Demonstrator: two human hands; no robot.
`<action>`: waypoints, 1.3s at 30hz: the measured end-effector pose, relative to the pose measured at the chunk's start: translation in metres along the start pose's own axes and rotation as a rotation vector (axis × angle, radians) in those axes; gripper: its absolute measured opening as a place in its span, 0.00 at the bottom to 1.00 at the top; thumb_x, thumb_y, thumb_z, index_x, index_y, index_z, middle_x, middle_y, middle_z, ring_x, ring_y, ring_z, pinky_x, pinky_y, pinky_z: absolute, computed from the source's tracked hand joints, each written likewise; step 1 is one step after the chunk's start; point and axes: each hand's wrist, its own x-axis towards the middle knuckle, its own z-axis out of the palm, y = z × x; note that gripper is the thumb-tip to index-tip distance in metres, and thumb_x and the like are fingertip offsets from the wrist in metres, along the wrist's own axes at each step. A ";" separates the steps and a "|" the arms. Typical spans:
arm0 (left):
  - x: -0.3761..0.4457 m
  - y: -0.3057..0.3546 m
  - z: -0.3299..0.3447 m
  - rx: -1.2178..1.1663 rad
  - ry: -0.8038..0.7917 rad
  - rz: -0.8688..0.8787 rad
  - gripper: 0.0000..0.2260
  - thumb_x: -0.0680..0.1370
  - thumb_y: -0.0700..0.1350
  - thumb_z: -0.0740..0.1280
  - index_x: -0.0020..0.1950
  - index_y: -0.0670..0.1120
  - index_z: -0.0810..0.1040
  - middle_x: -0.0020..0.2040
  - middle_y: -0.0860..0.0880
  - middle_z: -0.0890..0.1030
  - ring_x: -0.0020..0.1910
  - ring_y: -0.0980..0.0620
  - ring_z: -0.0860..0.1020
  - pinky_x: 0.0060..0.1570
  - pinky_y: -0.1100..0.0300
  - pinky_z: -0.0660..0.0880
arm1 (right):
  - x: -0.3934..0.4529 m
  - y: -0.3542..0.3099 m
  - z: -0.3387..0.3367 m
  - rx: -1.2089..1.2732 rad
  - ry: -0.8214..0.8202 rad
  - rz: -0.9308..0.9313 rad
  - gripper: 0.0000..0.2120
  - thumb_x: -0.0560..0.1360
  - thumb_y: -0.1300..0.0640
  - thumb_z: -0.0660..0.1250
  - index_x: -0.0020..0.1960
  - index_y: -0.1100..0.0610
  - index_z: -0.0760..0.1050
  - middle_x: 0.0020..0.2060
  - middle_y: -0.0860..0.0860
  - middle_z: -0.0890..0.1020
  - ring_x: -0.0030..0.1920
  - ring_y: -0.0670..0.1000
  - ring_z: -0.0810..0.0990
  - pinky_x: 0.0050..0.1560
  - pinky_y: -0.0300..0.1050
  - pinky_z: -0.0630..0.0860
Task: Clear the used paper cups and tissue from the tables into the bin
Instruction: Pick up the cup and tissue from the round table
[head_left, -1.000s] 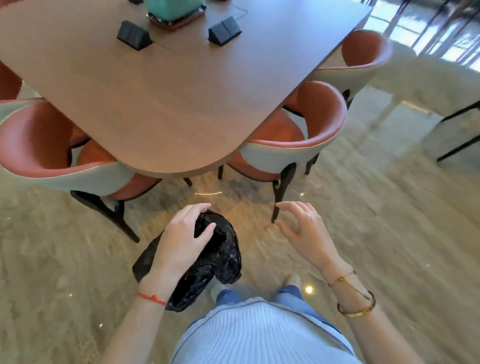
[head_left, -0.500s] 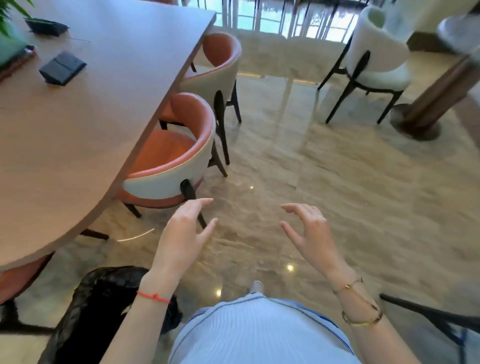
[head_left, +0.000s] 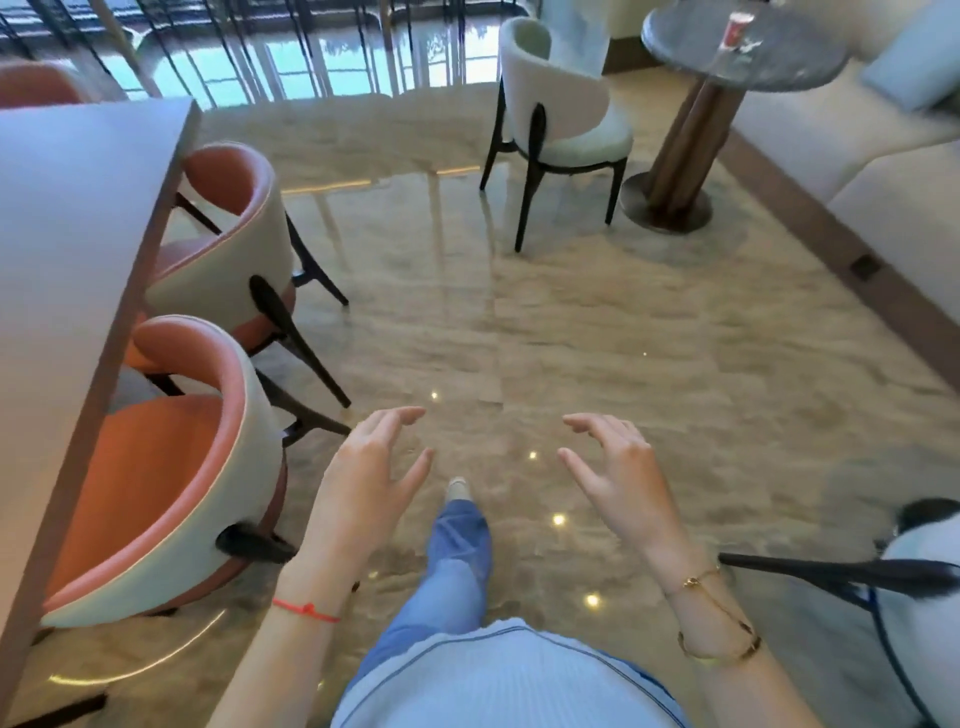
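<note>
My left hand and my right hand hover over the marble floor at waist height, both empty with fingers spread. A red paper cup stands on the round grey side table at the far upper right, with something pale and crumpled beside it, too blurred to name. The long wooden table runs along the left edge. No bin or bag is in view.
Two orange-and-white chairs are tucked at the long table. A white chair stands by the side table's wooden pedestal. A pale sofa lines the right. Another chair's dark frame juts in at lower right.
The view has swung right, away from the long table toward the side table. The black bag under my left hand has dropped out of view. Both hands stay empty.
</note>
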 end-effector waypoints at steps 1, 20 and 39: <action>0.020 -0.001 0.002 -0.006 -0.009 0.018 0.18 0.75 0.46 0.71 0.64 0.48 0.76 0.59 0.54 0.78 0.59 0.56 0.76 0.59 0.61 0.72 | 0.016 0.003 0.000 -0.002 0.012 0.009 0.14 0.73 0.57 0.71 0.58 0.54 0.78 0.51 0.46 0.81 0.54 0.48 0.75 0.57 0.36 0.68; 0.442 0.005 0.006 0.119 -0.183 0.246 0.18 0.77 0.49 0.69 0.66 0.48 0.75 0.62 0.52 0.77 0.62 0.52 0.75 0.61 0.54 0.73 | 0.367 0.049 -0.022 -0.002 0.196 0.182 0.15 0.73 0.57 0.71 0.59 0.53 0.77 0.51 0.46 0.80 0.53 0.50 0.76 0.57 0.40 0.69; 0.847 0.150 0.147 0.095 -0.257 0.397 0.17 0.76 0.49 0.69 0.65 0.51 0.75 0.60 0.54 0.77 0.60 0.53 0.75 0.57 0.60 0.72 | 0.719 0.221 -0.159 -0.051 0.297 0.286 0.14 0.75 0.53 0.69 0.60 0.51 0.76 0.51 0.44 0.79 0.55 0.47 0.74 0.56 0.39 0.70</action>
